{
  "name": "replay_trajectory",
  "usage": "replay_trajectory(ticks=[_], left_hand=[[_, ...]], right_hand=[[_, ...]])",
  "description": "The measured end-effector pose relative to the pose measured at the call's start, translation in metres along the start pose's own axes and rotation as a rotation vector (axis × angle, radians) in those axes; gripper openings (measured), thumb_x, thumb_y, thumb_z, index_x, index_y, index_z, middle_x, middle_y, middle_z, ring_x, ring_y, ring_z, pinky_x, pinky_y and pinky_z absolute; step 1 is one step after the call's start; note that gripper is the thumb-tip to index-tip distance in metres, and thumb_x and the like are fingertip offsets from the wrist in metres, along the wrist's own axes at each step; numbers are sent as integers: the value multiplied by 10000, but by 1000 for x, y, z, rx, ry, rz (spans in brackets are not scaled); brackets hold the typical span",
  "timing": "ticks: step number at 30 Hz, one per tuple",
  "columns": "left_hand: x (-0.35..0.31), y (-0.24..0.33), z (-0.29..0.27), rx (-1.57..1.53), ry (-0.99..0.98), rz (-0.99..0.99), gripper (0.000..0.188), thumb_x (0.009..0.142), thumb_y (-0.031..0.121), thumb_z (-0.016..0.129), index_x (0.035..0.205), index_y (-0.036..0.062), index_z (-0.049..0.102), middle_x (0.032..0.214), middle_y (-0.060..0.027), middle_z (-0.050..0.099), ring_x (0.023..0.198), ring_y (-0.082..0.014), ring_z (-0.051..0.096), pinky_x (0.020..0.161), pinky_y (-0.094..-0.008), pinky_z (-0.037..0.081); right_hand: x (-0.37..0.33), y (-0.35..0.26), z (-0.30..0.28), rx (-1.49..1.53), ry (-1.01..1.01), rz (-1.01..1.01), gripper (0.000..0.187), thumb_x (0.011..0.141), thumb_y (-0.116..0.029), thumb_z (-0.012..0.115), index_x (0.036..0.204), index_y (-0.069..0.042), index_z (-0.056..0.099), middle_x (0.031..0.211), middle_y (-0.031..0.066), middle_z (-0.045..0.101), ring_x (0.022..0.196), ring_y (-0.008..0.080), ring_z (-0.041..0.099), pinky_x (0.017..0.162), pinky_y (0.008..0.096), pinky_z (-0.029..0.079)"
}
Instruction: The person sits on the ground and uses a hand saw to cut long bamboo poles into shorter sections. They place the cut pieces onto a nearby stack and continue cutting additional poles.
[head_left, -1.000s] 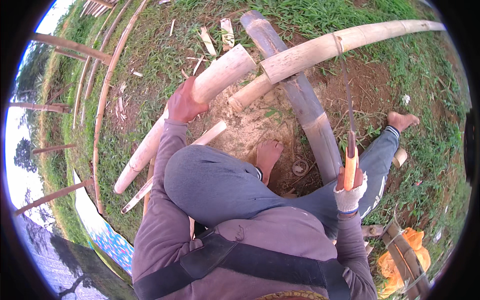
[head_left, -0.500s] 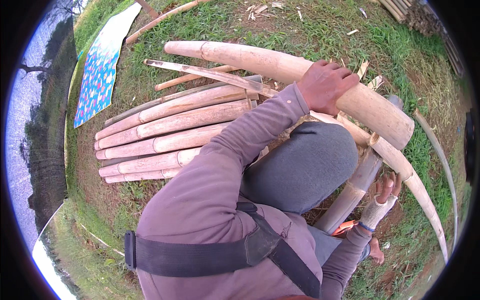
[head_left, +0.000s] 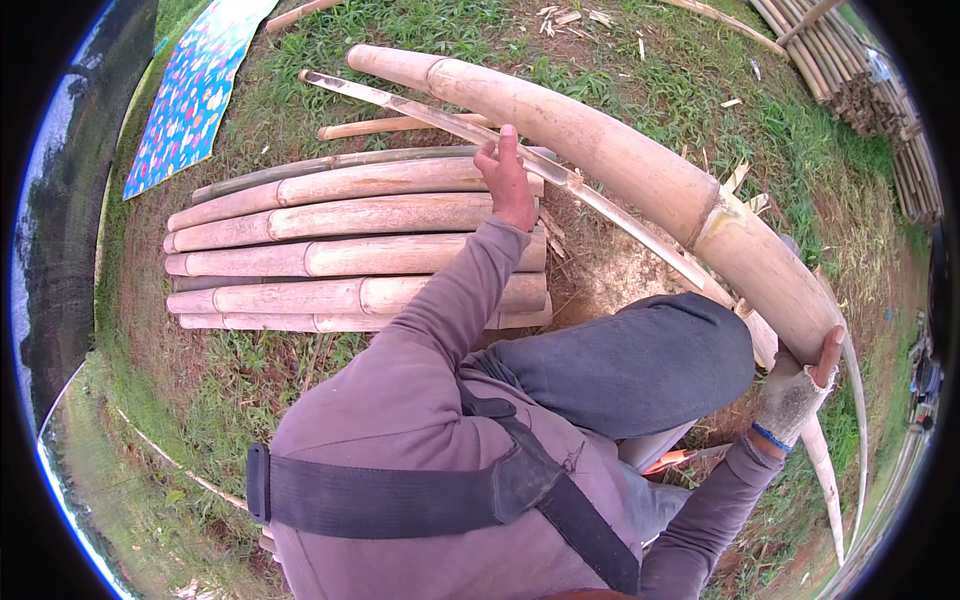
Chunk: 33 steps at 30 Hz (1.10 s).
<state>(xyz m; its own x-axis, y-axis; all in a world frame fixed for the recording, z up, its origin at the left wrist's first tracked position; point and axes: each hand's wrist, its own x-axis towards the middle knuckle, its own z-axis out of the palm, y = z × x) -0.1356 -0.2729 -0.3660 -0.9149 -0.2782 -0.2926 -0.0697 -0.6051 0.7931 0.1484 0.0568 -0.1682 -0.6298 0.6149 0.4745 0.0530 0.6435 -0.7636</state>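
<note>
You seemingly position pole (head_left: 625, 150), right hand (head_left: 795, 393) holding its end; left hand (head_left: 512, 190) loosely spread (looks empty); steadying likely calls for both

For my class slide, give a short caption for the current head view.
Gloved right hand against the end of a thick bamboo pole, left hand by a row of bamboo lengths.

Daylight falls evenly on outdoor ground of green grass (head_left: 800, 130) and bare brown soil (head_left: 610, 275). A blue flowered sheet (head_left: 185, 110) lies at the upper left, beside a dark surface (head_left: 75, 240) along the edge.
</note>
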Motion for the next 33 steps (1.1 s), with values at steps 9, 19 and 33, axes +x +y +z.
replay_trajectory(ticks=[9,19,33], left_hand=[[54,15,19,-601,-204,-315,668,943,666,733,1354,151,630,1232,-103,734,1172,-357,695,1097,-606,529],[17,128,-88,-380,89,55,664,901,461,877,1346,32,636,1222,-111,714,1066,-277,728,973,-478,604],[50,247,-394,599,1129,88,1158,792,553,924,1561,-84,338,1460,-309,597,1264,-422,673,1116,-517,544]], right_hand=[[7,37,-13,503,-77,387,568,1169,-449,488,1459,36,548,1462,203,600,1331,275,601,1089,437,500],[38,102,52,561,-614,635,856,1052,-643,631,1651,-62,438,1580,171,574,1425,300,581,1193,418,450],[-47,245,-50,-20,-548,310,534,1151,-346,603,1527,27,537,1343,179,681,1218,272,659,1046,388,521]])
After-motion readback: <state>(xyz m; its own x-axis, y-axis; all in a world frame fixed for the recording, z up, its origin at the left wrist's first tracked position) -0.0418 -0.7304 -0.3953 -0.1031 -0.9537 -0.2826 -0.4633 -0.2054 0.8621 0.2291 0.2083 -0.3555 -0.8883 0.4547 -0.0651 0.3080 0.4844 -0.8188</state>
